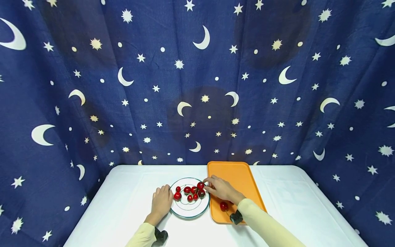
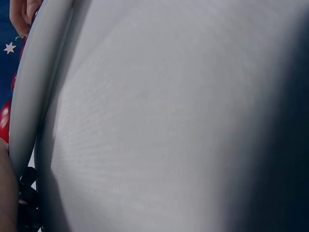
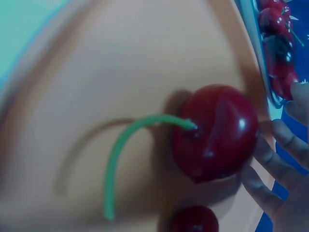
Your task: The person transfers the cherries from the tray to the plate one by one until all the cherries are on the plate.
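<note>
In the head view my left hand (image 1: 162,200) grips the left rim of a white plate (image 1: 188,214) with a dark green edge. Several red cherries (image 1: 187,189) lie on the plate. At its right rim my right hand (image 1: 223,188) pinches a cherry (image 1: 200,185) between thumb and fingertips. Under the right forearm, another cherry (image 3: 216,133) with a curved green stem lies on an orange tray (image 1: 231,173). A second cherry (image 3: 194,220) beside it is partly cut off in the right wrist view. The left wrist view mostly shows the table and the plate's rim (image 2: 41,82).
The white table (image 1: 120,202) carries both plate and tray, which stand side by side. A dark blue curtain (image 1: 172,113) with moons and stars hangs behind and at both sides. Each wrist wears a small black device (image 1: 236,217).
</note>
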`<state>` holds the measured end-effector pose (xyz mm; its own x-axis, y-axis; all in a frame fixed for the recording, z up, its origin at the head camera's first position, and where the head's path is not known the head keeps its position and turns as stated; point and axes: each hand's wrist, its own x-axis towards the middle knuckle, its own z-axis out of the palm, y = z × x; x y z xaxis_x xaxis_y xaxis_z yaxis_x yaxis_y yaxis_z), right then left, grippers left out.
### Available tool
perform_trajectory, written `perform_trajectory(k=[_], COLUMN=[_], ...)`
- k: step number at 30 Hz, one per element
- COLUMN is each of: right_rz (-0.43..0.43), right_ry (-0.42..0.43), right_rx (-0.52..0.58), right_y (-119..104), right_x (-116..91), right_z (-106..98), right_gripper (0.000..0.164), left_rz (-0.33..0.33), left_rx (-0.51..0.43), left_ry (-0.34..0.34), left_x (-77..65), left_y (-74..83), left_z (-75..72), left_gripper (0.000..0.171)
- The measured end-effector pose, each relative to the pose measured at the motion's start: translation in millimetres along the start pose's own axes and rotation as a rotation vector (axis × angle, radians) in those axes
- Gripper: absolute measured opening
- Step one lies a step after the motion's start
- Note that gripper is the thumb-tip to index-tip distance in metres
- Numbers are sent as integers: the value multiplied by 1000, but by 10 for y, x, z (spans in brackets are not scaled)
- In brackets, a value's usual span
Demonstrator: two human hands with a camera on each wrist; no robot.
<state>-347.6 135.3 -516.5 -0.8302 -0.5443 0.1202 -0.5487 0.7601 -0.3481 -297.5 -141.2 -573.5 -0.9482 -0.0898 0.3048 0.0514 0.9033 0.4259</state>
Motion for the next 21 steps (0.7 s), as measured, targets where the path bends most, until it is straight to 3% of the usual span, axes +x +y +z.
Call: perform_trajectory(k=[12, 21], right_rz=[-57, -90], right_ry=[8, -104], right_rx=[34, 123], right_y=[173, 402], right_x=[-155, -302], right_z=[-104, -245], right_gripper=[27, 22], left_rz=[2, 28], left_rx=[-4, 1], left_ry=[4, 63], left_x=[-8, -18], left_y=[17, -21], left_z=[-1, 23], left_gripper=[20, 18])
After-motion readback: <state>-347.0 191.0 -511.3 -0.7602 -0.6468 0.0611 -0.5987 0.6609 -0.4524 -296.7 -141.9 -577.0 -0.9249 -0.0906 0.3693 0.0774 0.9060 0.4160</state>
